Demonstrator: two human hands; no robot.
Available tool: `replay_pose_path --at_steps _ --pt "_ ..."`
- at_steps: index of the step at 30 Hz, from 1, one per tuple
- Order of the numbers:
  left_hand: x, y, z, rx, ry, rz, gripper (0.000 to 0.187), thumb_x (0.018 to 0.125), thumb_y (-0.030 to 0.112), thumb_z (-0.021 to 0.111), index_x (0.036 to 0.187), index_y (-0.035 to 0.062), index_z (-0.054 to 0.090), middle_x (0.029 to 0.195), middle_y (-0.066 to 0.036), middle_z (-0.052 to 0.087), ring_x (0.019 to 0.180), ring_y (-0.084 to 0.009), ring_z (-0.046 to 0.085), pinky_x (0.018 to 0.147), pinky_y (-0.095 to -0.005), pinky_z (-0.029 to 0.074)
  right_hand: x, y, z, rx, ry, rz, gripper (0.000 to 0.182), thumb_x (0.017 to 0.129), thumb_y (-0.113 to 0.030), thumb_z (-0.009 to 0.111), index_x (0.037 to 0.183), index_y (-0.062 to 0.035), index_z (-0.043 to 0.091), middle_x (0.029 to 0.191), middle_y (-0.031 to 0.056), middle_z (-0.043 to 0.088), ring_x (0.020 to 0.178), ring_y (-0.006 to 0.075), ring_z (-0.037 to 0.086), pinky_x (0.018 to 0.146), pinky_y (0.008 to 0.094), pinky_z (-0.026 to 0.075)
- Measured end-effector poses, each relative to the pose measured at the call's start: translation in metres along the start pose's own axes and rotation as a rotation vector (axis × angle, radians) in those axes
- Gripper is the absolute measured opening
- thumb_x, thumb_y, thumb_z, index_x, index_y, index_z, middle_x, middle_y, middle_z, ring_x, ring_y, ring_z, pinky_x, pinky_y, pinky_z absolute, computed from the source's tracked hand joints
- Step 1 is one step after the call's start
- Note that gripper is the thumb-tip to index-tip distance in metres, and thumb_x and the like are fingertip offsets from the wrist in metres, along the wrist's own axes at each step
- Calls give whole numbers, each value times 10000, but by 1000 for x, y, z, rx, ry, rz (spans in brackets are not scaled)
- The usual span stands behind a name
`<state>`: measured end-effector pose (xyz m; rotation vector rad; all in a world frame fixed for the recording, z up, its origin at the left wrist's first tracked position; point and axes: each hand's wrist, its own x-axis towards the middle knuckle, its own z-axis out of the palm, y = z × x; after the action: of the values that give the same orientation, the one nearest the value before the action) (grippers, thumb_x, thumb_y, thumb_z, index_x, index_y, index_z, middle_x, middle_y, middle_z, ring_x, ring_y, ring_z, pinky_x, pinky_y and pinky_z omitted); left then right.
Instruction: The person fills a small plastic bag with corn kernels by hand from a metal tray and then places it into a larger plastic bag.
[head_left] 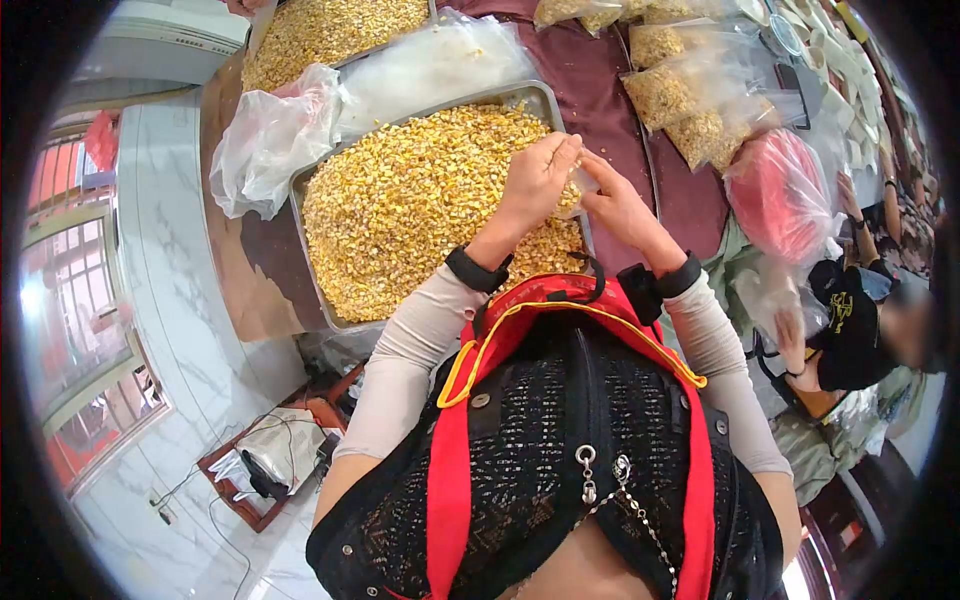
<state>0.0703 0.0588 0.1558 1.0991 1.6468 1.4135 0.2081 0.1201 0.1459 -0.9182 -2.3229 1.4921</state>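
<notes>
A metal tray (297, 215) is heaped with yellow, corn-like dried pieces (420, 200). Over its right edge, my left hand (535, 185) has its fingers drawn together at a small clear plastic bag (571, 200). My right hand (622, 207) is on the bag's other side, fingers bent against it and close to the left fingertips. Both hands partly cover the bag, so its contents are hard to make out.
Behind lie plastic sheeting (440, 70), a crumpled bag (275, 140) and a second tray of yellow pieces (330, 35). Filled clear bags (665, 95) and a red plastic-wrapped bundle (780, 195) sit at the right on the dark red cloth (600, 100). A co-worker (850, 310) is at the far right.
</notes>
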Motion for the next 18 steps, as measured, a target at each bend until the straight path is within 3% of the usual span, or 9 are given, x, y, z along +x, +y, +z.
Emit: replay_pose_path --at_steps 5,7,8,10,13,14,16,17,18 --pt "2 3 -6 58 9 49 329 901 284 464 751 7 558 575 -101 491 503 -176 482 476 -324 368 1 1 0 46 5 -41 599 675 4 460 1271 -8 403 1317 206 384 1253 294 339 1021 334 287" --pt "5 -9 -6 -236 -5 29 337 907 294 459 755 13 568 586 -48 508 497 -149 490 453 -321 360 1 2 1 65 7 -39 599 674 4 459 1270 -10 405 1317 206 384 1252 294 340 1020 334 288" --pt "4 -2 -10 -236 -5 27 337 907 294 459 755 13 568 586 -48 508 497 -149 490 453 -321 360 1 2 1 69 6 -48 597 674 4 459 1269 -8 406 1318 205 383 1250 294 343 1018 334 289" --pt "2 21 -19 -605 -135 -387 268 919 249 435 867 28 578 661 10 528 557 -79 468 496 -203 365 1 1 2 74 4 -58 596 674 4 460 1267 -7 407 1319 204 382 1249 294 346 1017 334 291" --pt "6 15 -20 -721 -171 -328 268 914 236 443 856 17 586 673 -1 544 588 -61 479 497 -197 357 0 -1 2 62 0 21 594 674 3 461 1266 -13 411 1320 198 383 1246 291 349 1015 333 292" --pt "6 14 -19 -722 -172 -327 268 914 236 443 856 17 586 673 -1 544 588 -61 479 497 -197 357 0 -1 2 96 -1 12 588 678 1 461 1264 -11 412 1320 196 384 1245 290 352 1014 332 294" --pt "6 13 -15 -41 -150 -34 263 908 221 457 852 7 600 686 -13 558 611 -53 489 506 -195 363 -1 1 3 130 -1 2 583 682 -1 461 1262 -9 413 1320 193 384 1243 289 355 1013 331 296" --pt "5 9 -13 -41 -149 -34 263 908 221 457 852 7 600 686 -13 558 611 -53 489 506 -195 363 -1 3 4 147 5 29 575 687 -2 461 1261 -3 412 1320 190 386 1243 286 356 1010 329 300" --pt "4 4 -10 -23 -121 31 257 885 214 478 872 -8 605 712 -34 590 611 -111 525 542 -258 408 -1 4 5 165 12 56 568 693 -2 461 1259 3 411 1319 186 387 1243 282 357 1007 328 303"
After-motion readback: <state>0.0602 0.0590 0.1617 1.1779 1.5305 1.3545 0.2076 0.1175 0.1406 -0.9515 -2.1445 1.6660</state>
